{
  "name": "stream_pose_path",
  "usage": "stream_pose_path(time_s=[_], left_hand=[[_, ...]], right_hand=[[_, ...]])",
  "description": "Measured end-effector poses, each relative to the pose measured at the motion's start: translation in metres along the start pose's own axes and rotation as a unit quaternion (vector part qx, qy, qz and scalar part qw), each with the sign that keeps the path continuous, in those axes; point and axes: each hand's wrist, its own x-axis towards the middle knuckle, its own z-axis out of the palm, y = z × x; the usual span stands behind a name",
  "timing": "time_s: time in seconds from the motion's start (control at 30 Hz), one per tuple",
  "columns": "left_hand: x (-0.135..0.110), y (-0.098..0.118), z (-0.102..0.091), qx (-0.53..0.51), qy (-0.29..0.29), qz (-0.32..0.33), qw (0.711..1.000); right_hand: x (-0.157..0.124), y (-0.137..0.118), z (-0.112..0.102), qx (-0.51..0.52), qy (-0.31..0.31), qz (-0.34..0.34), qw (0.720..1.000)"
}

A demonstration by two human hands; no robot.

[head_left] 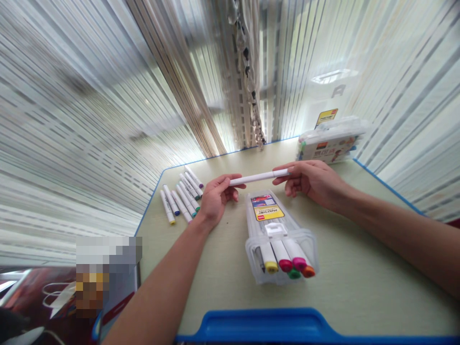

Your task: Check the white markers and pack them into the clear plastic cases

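A white marker point(257, 178) is held nearly level between my two hands, above the table. My left hand point(216, 197) pinches its left end between thumb and fingers. At its other end, the fingers of my right hand point(305, 178) close around the capped part. Just below the marker lies a clear plastic marker case point(251, 230) with a yellow label. Yellow, red, pink, green and orange marker ends stick out toward me from its near end. Left of my left hand, several white markers point(182, 200) lie loosely side by side on the tabletop.
The pale green table point(223, 278) has a blue rim and a blue tray ledge point(258, 322) at its front edge. A second, filled marker box point(328, 143) stands at the back right. White string curtains point(89, 96) hang close behind the table.
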Motion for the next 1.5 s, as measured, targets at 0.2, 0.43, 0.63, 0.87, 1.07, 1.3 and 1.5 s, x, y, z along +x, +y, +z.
stream_pose_path(time_s=[0.2,0.43,0.63,0.87,1.07,1.3,1.5], left_hand=[[0.0001,0.0000,0.0001,0.001,-0.004,0.002,1.000],[0.0000,-0.0002,0.0000,0.006,-0.002,0.002,1.000],[0.0005,-0.0011,-0.0008,0.003,-0.006,0.005,1.000],[0.0009,-0.0016,-0.0012,0.006,-0.007,0.005,1.000],[0.0001,-0.0009,-0.0002,0.009,-0.004,0.005,1.000],[0.0003,-0.0010,-0.0004,0.012,-0.005,0.003,1.000],[0.0006,-0.0011,-0.0005,0.014,-0.003,0.001,1.000]], right_hand=[[0.0002,-0.0006,0.0001,0.003,0.004,0.005,1.000],[0.0004,-0.0007,0.0001,0.002,0.003,0.007,1.000],[-0.0003,-0.0020,0.0003,0.000,0.006,0.014,1.000],[0.0004,-0.0020,-0.0005,-0.003,0.005,0.018,1.000],[0.0008,-0.0014,-0.0005,-0.003,0.002,0.018,1.000],[0.0006,-0.0017,-0.0006,-0.004,-0.001,0.021,1.000],[0.0005,-0.0017,-0.0003,-0.006,0.003,0.022,1.000]])
